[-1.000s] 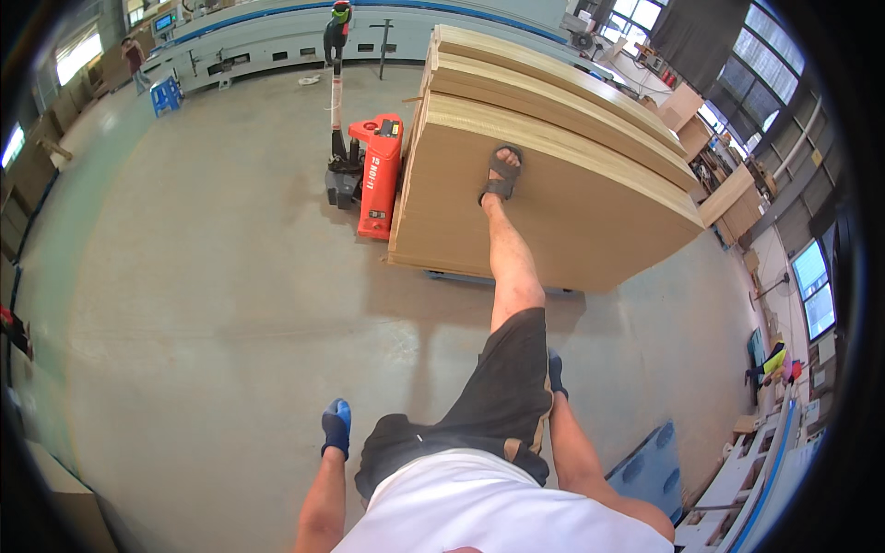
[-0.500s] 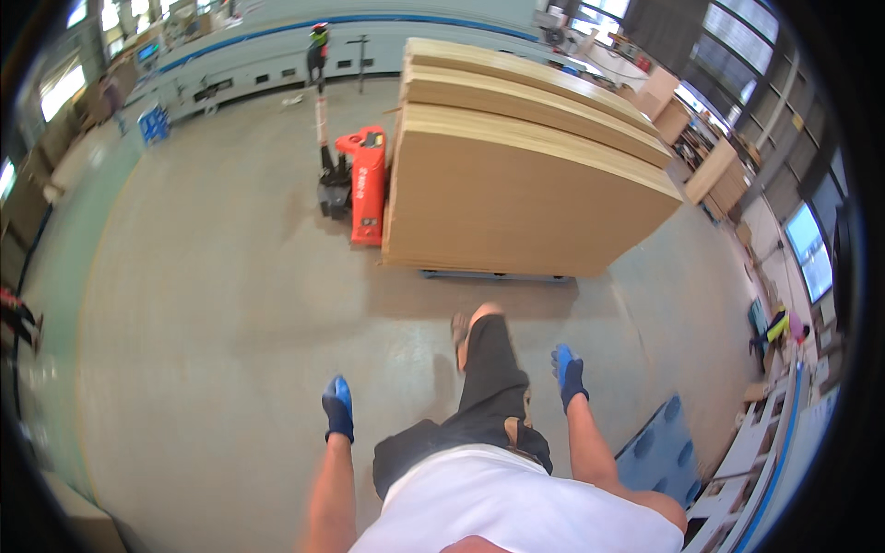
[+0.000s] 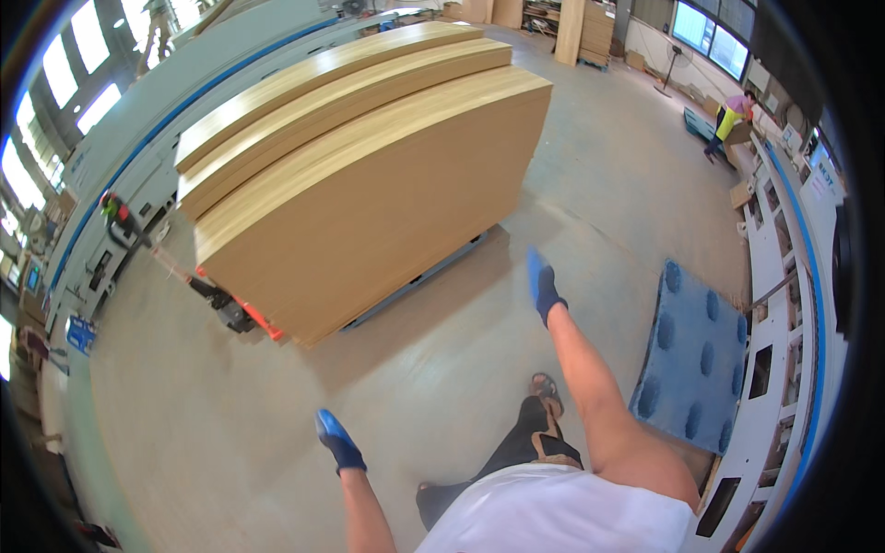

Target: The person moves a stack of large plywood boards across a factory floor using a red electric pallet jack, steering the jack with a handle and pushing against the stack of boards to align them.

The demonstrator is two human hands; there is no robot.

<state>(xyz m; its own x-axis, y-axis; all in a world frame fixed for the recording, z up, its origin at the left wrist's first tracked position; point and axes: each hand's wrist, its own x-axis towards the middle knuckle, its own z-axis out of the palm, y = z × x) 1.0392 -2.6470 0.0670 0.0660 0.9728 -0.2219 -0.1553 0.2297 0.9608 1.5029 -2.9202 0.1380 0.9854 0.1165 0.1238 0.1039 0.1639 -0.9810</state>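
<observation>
My left hand (image 3: 338,441), in a blue glove with a dark cuff, hangs over the bare floor with nothing in it. My right hand (image 3: 544,284) wears a matching glove and reaches forward, slightly blurred, its fingers stretched out and holding nothing. Ahead of both hands, apart from them, stands a tall stack of wood-coloured boards (image 3: 387,194) in stepped layers. A blue pallet (image 3: 415,282) shows beneath it. At the stack's left end is a red and black pallet truck (image 3: 221,304), partly hidden by the boards.
A blue pallet with round dimples (image 3: 696,355) lies to my right, beside a long white machine frame (image 3: 770,369). Another person (image 3: 731,122) bends by that frame farther off. A long grey machine (image 3: 138,157) runs behind the stack. A blue stool (image 3: 80,335) stands far left.
My view has turned right, so the stack and pallet truck sit farther left and the dimpled pallet shows more fully. My right hand has swung forward. My legs have changed stride.
</observation>
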